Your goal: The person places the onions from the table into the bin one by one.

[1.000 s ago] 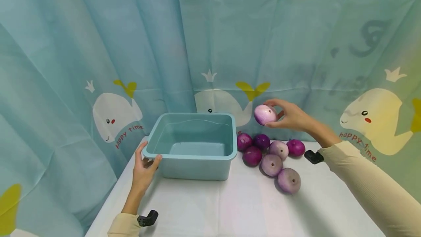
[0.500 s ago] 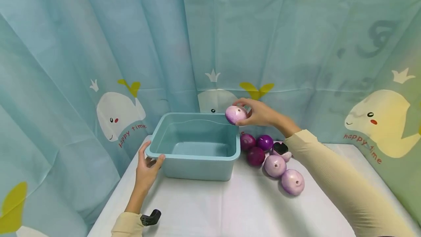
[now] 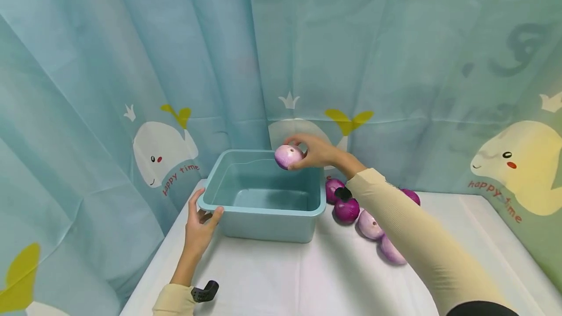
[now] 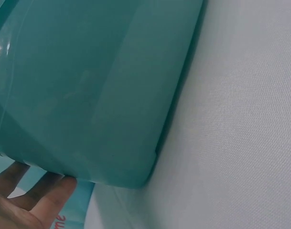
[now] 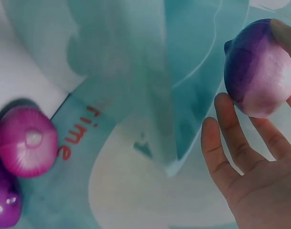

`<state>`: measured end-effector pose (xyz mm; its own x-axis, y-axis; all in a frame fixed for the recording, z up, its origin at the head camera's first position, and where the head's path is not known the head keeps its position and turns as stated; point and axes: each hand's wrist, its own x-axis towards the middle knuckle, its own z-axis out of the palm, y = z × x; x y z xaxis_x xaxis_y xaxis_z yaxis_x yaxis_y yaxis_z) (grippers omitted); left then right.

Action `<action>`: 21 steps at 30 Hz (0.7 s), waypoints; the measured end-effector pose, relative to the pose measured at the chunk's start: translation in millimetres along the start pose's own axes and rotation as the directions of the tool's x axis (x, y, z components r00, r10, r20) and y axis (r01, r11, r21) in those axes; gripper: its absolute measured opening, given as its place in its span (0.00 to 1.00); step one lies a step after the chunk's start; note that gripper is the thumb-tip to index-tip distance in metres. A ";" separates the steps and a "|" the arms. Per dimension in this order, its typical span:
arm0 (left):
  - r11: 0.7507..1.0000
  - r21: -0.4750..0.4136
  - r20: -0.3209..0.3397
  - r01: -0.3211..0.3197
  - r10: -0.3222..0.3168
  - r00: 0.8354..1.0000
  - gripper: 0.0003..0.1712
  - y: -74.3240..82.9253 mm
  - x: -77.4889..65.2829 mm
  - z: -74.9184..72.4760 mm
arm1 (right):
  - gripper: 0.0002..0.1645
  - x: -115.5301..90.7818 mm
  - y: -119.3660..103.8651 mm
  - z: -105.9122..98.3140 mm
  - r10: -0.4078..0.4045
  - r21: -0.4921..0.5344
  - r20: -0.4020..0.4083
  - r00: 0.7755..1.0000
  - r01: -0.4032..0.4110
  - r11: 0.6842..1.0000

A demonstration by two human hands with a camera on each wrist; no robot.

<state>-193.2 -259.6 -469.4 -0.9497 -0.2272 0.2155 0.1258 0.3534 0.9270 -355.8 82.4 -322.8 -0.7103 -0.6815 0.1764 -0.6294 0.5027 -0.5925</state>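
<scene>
My right hand point(image 3: 317, 151) pinches a pale purple onion point(image 3: 288, 156) between thumb and fingers, over the back right part of a blue-green plastic basin point(image 3: 268, 226). In the right wrist view the onion point(image 5: 260, 71) is darker purple on one side and pale on the other, with a small tip. My left hand point(image 3: 200, 230) grips the basin's front left corner, thumb at the front rim and fingers at the left side. The left wrist view shows its fingers point(image 4: 57, 198) against the basin's wall point(image 4: 97, 95). Inside the basin, the visible floor is bare.
Several onions lie on the white table point(image 3: 263, 277) right of the basin, among them a dark purple onion point(image 3: 346, 211) and a pale onion point(image 3: 370, 225). The right sleeve point(image 3: 408, 228) partly hides them. A curtain point(image 3: 228, 52) with printed whales hangs behind the table.
My right hand has carried the onion leftward, from above the other onions to over the basin. My left hand has kept its grip on the corner. The view has shifted slightly.
</scene>
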 end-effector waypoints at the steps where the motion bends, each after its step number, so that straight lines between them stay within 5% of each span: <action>1: 1.000 -0.002 -0.002 -0.001 0.001 1.000 0.45 0.2 -1.1 0.2 | 0.41 1.9 -0.7 2.5 0.002 -0.007 0.007 1.000 -0.002 1.000; 16: 0.999 0.017 -0.023 -0.039 0.040 0.999 0.45 1.5 -4.5 6.8 | 0.39 8.2 -10.6 15.4 0.042 -0.007 0.074 0.996 -0.041 0.999; 21: 0.999 0.007 -0.016 -0.031 0.031 0.999 0.45 2.2 -5.2 6.5 | 0.46 7.2 -9.9 15.5 0.044 -0.006 0.089 0.995 -0.044 0.999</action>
<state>-189.9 -251.7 -470.5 -0.9406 -0.2307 0.2492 0.1532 0.3667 0.9176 -349.8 64.3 -327.8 -0.7066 -0.7032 0.0797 -0.5998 0.5354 -0.5946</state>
